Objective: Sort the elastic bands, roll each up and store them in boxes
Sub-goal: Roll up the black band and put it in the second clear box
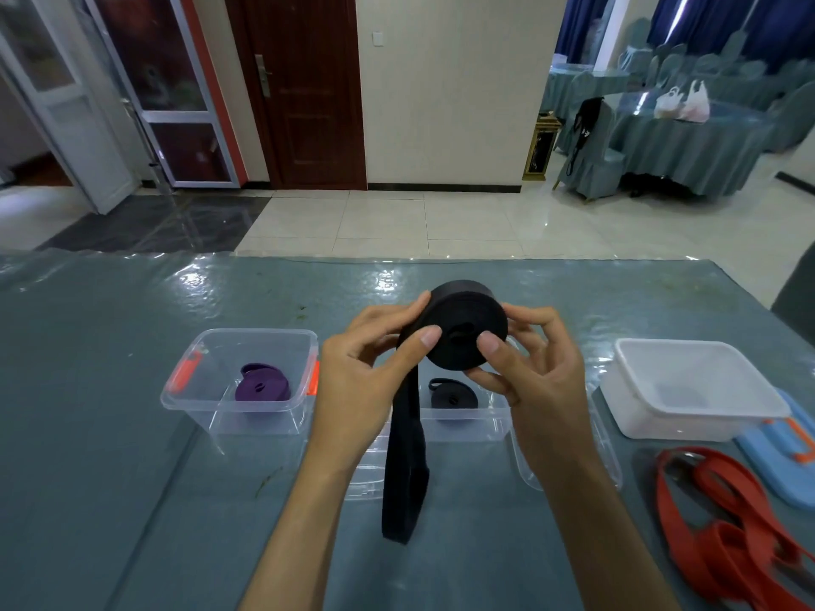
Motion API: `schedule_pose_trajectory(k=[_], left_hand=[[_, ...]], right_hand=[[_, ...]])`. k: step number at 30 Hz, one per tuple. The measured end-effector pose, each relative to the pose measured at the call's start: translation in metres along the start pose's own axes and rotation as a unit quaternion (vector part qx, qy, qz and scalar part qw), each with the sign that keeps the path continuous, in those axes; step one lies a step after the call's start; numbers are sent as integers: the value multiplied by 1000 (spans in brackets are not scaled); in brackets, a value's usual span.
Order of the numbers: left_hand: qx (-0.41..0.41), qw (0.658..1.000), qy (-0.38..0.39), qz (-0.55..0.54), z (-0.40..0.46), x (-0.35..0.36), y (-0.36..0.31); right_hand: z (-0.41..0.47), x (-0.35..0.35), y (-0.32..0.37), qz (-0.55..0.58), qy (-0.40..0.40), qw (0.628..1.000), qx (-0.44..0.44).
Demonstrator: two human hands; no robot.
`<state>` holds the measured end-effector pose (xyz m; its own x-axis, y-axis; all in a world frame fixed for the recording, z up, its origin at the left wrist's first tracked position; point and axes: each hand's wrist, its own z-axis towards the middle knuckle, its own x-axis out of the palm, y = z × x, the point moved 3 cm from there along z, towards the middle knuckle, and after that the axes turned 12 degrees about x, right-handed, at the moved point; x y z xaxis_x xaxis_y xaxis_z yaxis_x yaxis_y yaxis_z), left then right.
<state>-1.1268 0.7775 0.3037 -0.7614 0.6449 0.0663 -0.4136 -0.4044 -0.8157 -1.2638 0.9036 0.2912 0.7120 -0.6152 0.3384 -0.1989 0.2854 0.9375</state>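
Both hands hold a black elastic band (463,319), mostly wound into a thick roll, above the table. My left hand (366,377) pinches its left side, and my right hand (533,368) pinches its right side, with a thumb on the roll's face. The band's loose tail (403,474) hangs down to the table. A clear box (211,403) at the left holds a rolled purple band (262,385). The middle clear box (467,427), partly hidden by my hands, holds a rolled black band (454,394). An empty white box (692,390) stands at the right.
Loose red bands (727,535) lie in a heap at the right front. A blue lid (789,460) with orange clips lies beside the white box. A clear lid (569,460) lies under my right wrist. The table (110,434) has a shiny blue-grey cover.
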Motion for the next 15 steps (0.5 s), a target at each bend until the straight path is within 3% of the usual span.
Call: schedule_pose_trajectory(k=[7, 11, 15], left_hand=[[-20, 999, -26, 34, -3, -4, 2], [-29, 998, -10, 63, -2, -1, 3], [-27, 999, 22, 1, -2, 0, 1]], right_hand=[[2, -9, -4, -70, 0, 997, 27], [-1, -10, 2, -45, -30, 998, 8], [-2, -6, 4, 14, -49, 999, 0]])
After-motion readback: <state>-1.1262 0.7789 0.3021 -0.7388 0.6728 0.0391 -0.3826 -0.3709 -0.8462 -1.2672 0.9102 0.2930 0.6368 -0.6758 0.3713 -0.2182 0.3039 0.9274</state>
